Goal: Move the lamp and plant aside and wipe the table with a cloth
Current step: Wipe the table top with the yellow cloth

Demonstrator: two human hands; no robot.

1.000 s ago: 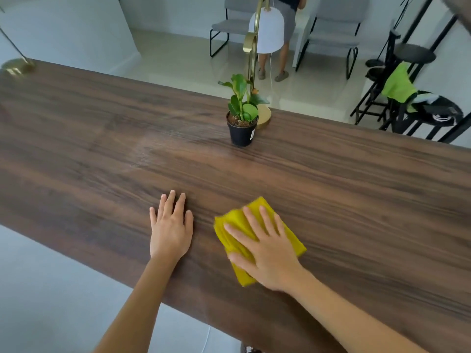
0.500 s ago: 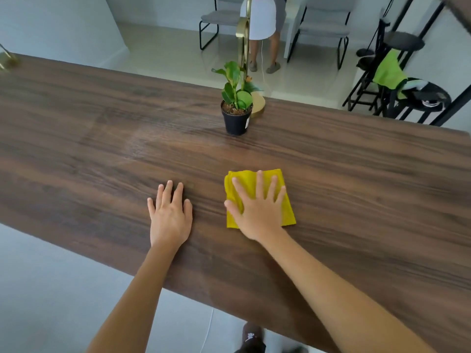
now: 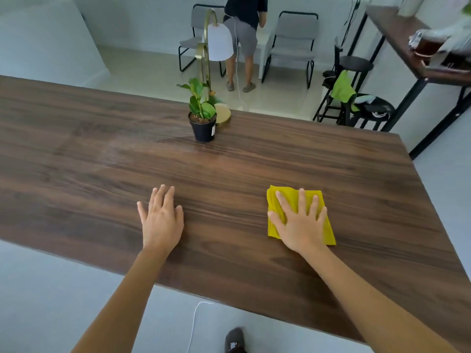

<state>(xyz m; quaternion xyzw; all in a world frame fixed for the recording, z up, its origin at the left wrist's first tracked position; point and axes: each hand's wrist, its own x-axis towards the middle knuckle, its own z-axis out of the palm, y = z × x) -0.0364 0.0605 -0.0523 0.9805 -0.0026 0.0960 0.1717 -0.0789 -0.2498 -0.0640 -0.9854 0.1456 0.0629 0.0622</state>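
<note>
A folded yellow cloth lies flat on the dark wooden table, toward its right end. My right hand presses on the cloth with fingers spread, covering most of it. My left hand rests palm down on the bare wood to the left, holding nothing. At the table's far edge stands a small green plant in a black pot. Right behind it is a brass lamp with a white shade and a round gold base.
A person stands beyond the table by grey chairs. Black stools with a green cloth are at the far right, beside a second table. A white cable lies on the floor near my shoe.
My right hand has slid the cloth to the right along the table. The left hand has stayed flat in place. The view has shifted rightward.
</note>
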